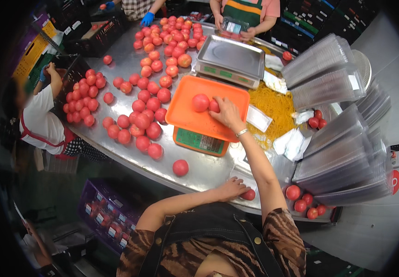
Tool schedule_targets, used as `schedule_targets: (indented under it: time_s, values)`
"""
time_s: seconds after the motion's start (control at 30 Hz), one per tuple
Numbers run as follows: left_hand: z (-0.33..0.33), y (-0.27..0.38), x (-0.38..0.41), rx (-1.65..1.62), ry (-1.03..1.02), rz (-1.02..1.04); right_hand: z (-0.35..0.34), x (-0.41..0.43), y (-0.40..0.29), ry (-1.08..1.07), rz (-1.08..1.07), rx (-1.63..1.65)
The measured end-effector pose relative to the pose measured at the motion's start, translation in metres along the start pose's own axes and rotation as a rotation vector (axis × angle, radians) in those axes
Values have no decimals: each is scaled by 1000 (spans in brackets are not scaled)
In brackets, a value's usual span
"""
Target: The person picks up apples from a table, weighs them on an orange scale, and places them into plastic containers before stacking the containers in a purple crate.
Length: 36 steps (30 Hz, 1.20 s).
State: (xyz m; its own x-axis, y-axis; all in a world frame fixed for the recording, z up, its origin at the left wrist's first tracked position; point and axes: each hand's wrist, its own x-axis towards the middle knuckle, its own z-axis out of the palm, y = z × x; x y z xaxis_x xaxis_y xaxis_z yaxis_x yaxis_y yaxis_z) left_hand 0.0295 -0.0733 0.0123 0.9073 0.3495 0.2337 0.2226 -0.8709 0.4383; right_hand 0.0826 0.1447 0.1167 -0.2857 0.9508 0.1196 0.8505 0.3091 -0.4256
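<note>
My right hand point(226, 112) has its fingers around a small tomato point(214, 106) on the orange weighing tray point(189, 93) of a digital scale. A larger tomato point(200, 103) sits beside it on that tray. Below the tray, the scale's green display and keypad panel point(199, 141) shows. Close to my body, at the table's front edge, my left hand point(232, 189) is by another tomato point(248, 194), next to what looks like a clear plastic tray point(241, 176). Whether its fingers grip anything is unclear.
Many tomatoes point(143, 120) spread over the metal table point(163, 166). A second scale point(234, 57) stands behind the tray. Yellow rubber bands point(274, 107) and stacked clear plastic containers point(338, 152) lie right. Co-workers stand around; one holds a clear package point(233, 27). A purple crate point(107, 211) is below left.
</note>
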Motion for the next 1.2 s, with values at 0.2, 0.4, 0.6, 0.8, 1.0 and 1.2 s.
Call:
schedule_targets:
  time_s: [0.2,0.4,0.6,0.8,1.0,1.2]
  values:
    - [-15,8,-12,-23,44,-58,-31,-128,-5,164,10,387]
    - [-16,6,-5,34,142,138,-15,-254,16,9,145,192]
    - [-3,-3,-15,-86,140,188,8,-261,24,6,126,155]
    - [-14,3,-13,-133,14,79,-9,-98,-27,349,-98,216]
    - [-14,1,-1,-36,-122,158,27,29,-46,38,-115,98]
    - [-14,0,-13,-123,-13,46,-18,-95,-5,118,74,493]
